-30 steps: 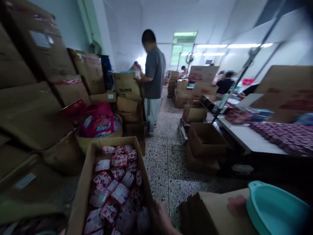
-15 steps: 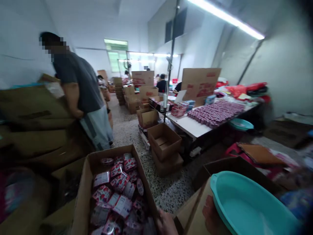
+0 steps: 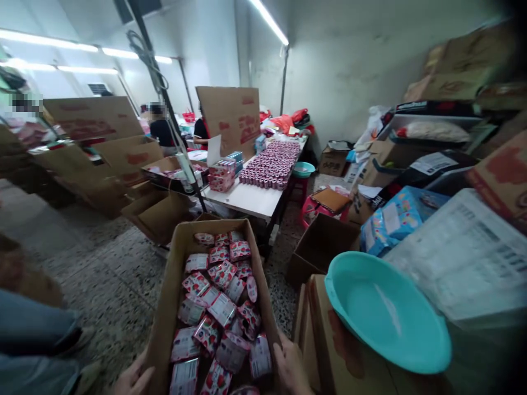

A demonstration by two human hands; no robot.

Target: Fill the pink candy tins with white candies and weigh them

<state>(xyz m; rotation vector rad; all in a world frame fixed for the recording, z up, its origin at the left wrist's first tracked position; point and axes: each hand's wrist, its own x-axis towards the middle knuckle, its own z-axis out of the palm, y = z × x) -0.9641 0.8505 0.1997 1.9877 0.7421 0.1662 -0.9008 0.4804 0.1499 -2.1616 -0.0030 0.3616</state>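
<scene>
Between my hands is an open cardboard box (image 3: 165, 296), its long side pointing away from me. Inside lie many small wrapped packs (image 3: 223, 311) with strawberry pictures and white barcode labels, jumbled together. My left hand (image 3: 135, 377) grips the box's near left wall, thumb over the edge. My right hand (image 3: 290, 359) holds the right wall, fingers against the outside. The undersides of both hands are out of sight.
Ahead stands a white table (image 3: 247, 200) with rows of small pink-purple rolls (image 3: 272, 164). At right, a turquoise basin (image 3: 387, 312) rests on a carton (image 3: 341, 351). An open box (image 3: 325, 244) sits on the floor. A person's legs (image 3: 37, 334) are close at left.
My view has swung to the right, and the box of packs has come along with it. My left hand now shows on the box. The standing person has slid to the left edge.
</scene>
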